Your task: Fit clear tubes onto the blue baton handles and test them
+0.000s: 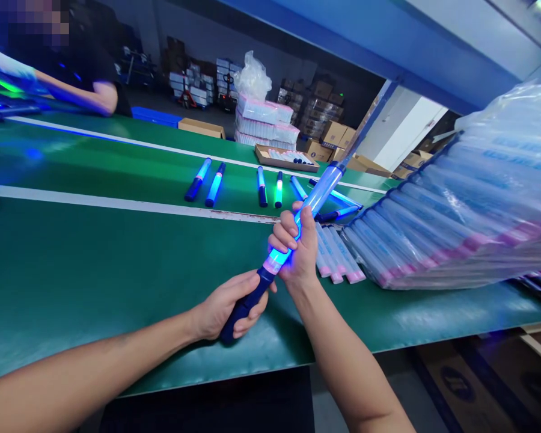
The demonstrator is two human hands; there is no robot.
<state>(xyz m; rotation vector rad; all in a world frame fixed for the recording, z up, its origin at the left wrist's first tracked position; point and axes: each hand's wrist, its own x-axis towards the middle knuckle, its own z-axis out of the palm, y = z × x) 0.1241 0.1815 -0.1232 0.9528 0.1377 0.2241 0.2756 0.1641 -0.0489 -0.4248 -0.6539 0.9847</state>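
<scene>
A light stick (277, 260), glowing blue, is held at a slant above the green table in both of my hands. My left hand (234, 307) is wrapped round its dark handle. Higher up, my right hand (300, 243) grips the clear tube near the pink ring, its thumb along the tube. Just right of that hand lie several loose clear tubes (338, 252) with pink ends. Beyond the hands, several lit sticks rest on the table, among them a green one (278, 189) and a blue one (215, 185).
A plastic-wrapped stack of tubes (460, 210) stands at the right. White lines run along the green table (94, 270). An open carton (286, 159) of tubes sits at the far edge, with wrapped bundles (265, 120) behind it. A co-worker's gloved arm (72, 87) is at upper left.
</scene>
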